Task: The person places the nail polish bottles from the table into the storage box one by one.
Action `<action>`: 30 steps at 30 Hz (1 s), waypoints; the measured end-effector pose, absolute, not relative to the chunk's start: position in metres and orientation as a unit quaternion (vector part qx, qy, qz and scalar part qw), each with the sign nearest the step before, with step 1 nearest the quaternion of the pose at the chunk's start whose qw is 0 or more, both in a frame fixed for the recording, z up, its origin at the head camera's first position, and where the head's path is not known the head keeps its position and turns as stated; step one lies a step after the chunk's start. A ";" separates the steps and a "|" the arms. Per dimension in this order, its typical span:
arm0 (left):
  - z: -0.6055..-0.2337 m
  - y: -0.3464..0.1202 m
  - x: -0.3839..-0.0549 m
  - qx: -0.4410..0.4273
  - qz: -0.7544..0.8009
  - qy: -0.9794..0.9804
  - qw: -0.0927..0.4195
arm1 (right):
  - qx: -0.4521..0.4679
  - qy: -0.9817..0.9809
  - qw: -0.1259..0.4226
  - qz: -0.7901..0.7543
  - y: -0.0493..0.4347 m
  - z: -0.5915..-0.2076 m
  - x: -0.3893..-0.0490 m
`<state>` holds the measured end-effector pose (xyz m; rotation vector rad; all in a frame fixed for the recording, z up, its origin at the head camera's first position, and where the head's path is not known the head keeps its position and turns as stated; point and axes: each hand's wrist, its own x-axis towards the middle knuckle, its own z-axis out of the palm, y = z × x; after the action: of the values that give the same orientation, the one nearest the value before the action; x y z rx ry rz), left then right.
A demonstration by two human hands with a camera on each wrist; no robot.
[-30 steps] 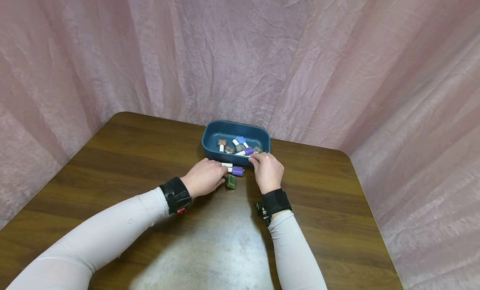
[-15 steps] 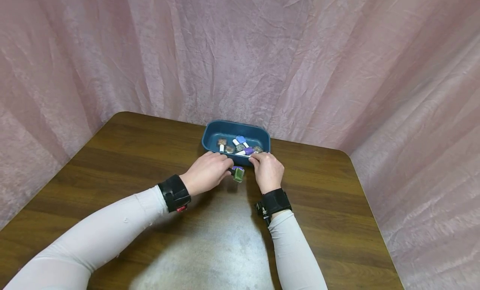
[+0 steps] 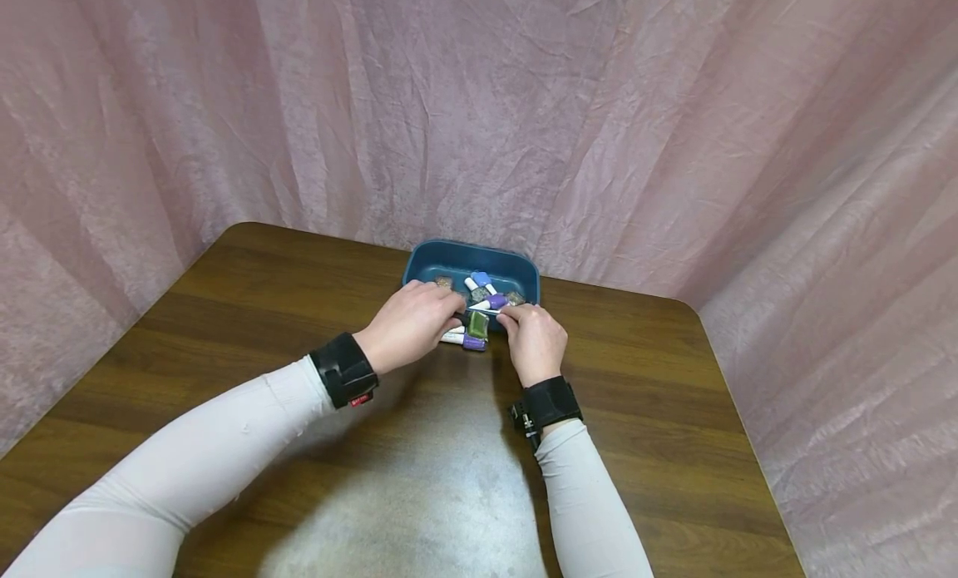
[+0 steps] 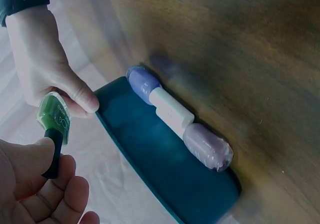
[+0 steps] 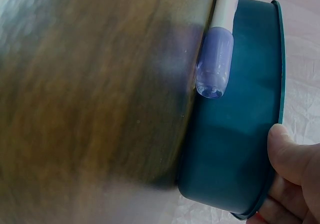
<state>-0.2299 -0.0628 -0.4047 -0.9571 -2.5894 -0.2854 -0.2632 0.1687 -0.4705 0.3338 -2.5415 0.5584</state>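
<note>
My left hand [image 3: 414,324] pinches a green nail polish bottle [image 3: 477,325] by its black cap, raised in front of a teal bin's near rim. In the left wrist view, the bottle [image 4: 52,115] tilts with its glass end away from the fingers. My right hand [image 3: 535,341] grips the rim of the teal bin [image 3: 456,252] at its near right corner, thumb on the outside. On the table against the bin's near wall lie a purple nail polish bottle [image 4: 142,83] and a mauve one [image 4: 207,146], their white caps side by side.
Inside the bin lie several nail polish bottles, among them a blue one [image 3: 481,278], a purple one [image 3: 496,300] and a glittery brown one [image 3: 443,282]. The bin stands at the back edge of a wooden table [image 3: 636,378], before a pink curtain [image 3: 479,104].
My left hand has picked the green bottle up off the table and carried it up and forward toward the bin's rim. My right hand has stayed on the rim.
</note>
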 end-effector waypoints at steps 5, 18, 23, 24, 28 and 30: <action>-0.402 -0.064 -0.232 -0.337 -0.104 -0.918 0.184 | 0.123 -0.937 0.254 0.207 0.168 -0.470 -0.263; -0.396 -0.070 -0.247 -0.320 -0.114 -0.923 0.178 | 0.116 -0.938 0.248 0.214 0.168 -0.470 -0.263; -0.393 -0.071 -0.257 -0.299 -0.109 -0.933 0.168 | 0.122 -0.936 0.253 0.213 0.169 -0.470 -0.263; -0.393 -0.071 -0.258 -0.295 -0.107 -0.935 0.167 | 0.123 -0.935 0.254 0.213 0.169 -0.470 -0.263; -0.394 -0.072 -0.266 -0.280 -0.101 -0.940 0.165 | 0.124 -0.935 0.254 0.215 0.169 -0.470 -0.262; -0.395 -0.073 -0.270 -0.274 -0.099 -0.943 0.163 | 0.123 -0.935 0.252 0.215 0.169 -0.470 -0.262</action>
<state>-0.2705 -0.0726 -0.3951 -0.7818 -2.6892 -0.2825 -0.2623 0.1690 -0.4705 0.3353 -2.5439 0.5848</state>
